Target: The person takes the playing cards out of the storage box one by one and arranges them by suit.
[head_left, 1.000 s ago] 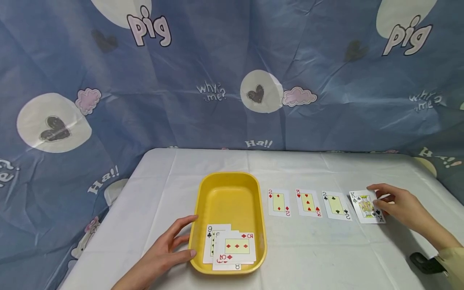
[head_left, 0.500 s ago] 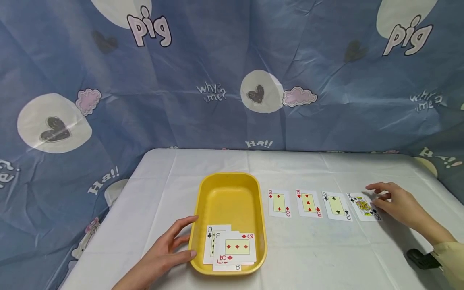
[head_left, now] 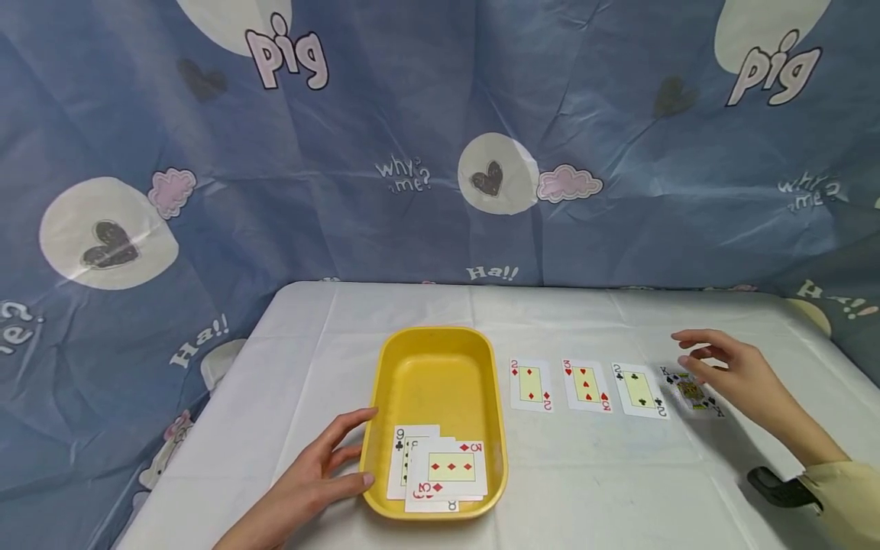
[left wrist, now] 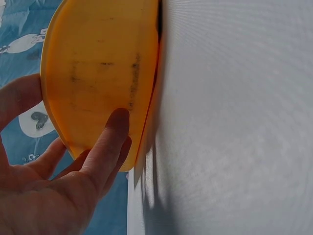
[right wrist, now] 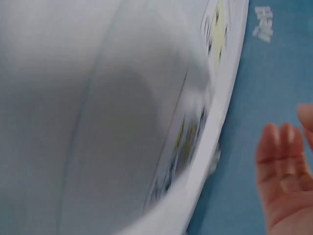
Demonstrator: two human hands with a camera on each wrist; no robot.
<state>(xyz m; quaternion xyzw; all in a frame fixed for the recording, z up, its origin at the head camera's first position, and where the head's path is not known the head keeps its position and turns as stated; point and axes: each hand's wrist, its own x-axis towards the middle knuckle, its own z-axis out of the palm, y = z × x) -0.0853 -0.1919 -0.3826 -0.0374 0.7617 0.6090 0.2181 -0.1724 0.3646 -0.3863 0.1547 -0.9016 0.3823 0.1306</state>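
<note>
In the head view my left hand (head_left: 312,473) touches the left side of a yellow tray (head_left: 500,412). Its fingertips rest on the outer wall (left wrist: 102,54), seen in the left wrist view. Inside the tray lie several overlapping playing cards, with a three of diamonds (head_left: 450,467) on top. To the tray's right, a row holds the two of diamonds (head_left: 529,386), three of hearts (head_left: 587,386), two of clubs (head_left: 640,390) and king of spades (head_left: 690,389). My right hand (head_left: 739,374) is raised above the king, its fingers loosely bent and holding nothing.
A white cloth (head_left: 584,489) covers the table. Behind it hangs a blue printed curtain (head_left: 385,114), which also drops past the table's left edge. A black band (head_left: 782,489) is on the right wrist, by the pale sleeve (head_left: 839,489).
The king of spades has been let go and lies flat at the row's right end. My right hand has lifted off it and shifted left. The left hand stays at the tray.
</note>
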